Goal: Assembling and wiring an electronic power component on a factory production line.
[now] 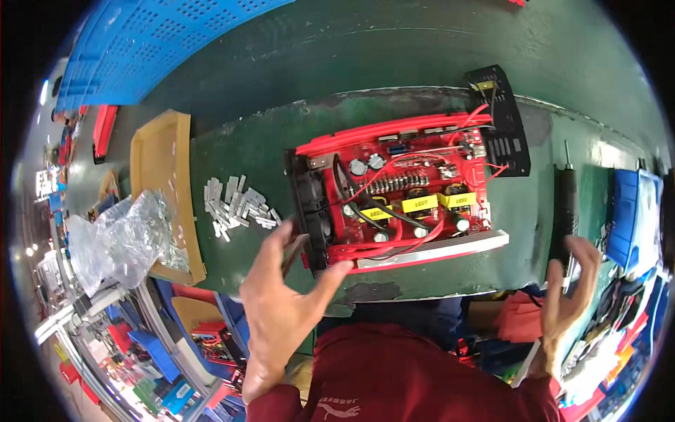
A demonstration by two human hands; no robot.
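Observation:
An opened red electronic unit (422, 179) lies on the green bench, its red circuit board facing up, with yellow-labelled transformers, capacitors and loose red and black wires. A black fan panel (309, 211) closes its left end. My left hand (285, 302) is open at the unit's near left corner, thumb and fingers spread; whether it touches is unclear. To the right lies a black electric screwdriver (567, 204), its thin bit pointing away from me. My right hand (569, 292) is open around the screwdriver's near end, thumb and fingers apart on either side; contact cannot be made out.
Several small silver metal strips (239, 204) lie left of the unit. Beyond them are a cardboard tray (181, 162) and crumpled clear plastic (116, 239). A black perforated end panel (506, 130) is at the unit's right. A blue bin (626, 218) stands far right, a blue perforated crate (162, 42) far left.

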